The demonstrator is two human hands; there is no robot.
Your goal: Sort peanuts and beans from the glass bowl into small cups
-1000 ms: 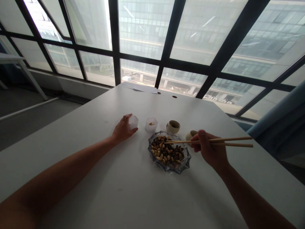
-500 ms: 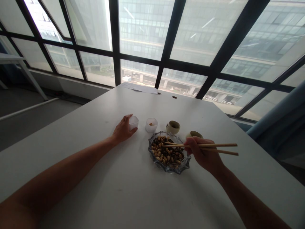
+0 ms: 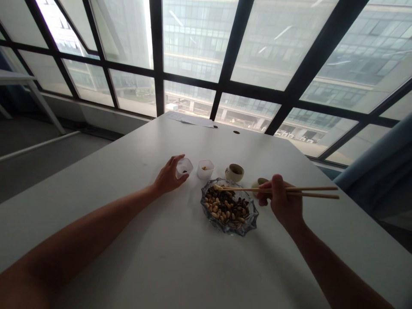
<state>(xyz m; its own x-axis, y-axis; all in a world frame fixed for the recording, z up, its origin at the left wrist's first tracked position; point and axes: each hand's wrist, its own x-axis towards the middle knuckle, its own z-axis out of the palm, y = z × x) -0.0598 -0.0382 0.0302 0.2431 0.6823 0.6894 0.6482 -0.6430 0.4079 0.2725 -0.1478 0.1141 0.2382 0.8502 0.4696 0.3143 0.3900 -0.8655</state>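
Note:
My left hand [image 3: 169,175] is closed around a small translucent white cup [image 3: 189,165], tilted a little, with a dark bit inside. In my right hand [image 3: 283,199] is a pair of wooden chopsticks [image 3: 251,189]. Their tips meet at a pale nut [image 3: 217,187] over the far left part of a scalloped glass bowl [image 3: 252,227]. Pistachio-like nuts and dark striped seeds [image 3: 227,210] fill much of the bowl. Beside the held cup stands a second white cup [image 3: 205,172] with a few yellowish pieces in it.
A beige ceramic cup [image 3: 234,174] stands behind the bowl. Another beige cup [image 3: 258,183] is partly hidden by my right hand. Paper sheets [image 3: 196,122] lie at the far edge of the white table [image 3: 154,257], before the windows. A blue curtain [image 3: 380,159] hangs at right.
My right hand has lifted and shifted right; the chopstick tips have risen from among the seeds with a pale nut. My left hand has moved the white cup slightly right and tilted it.

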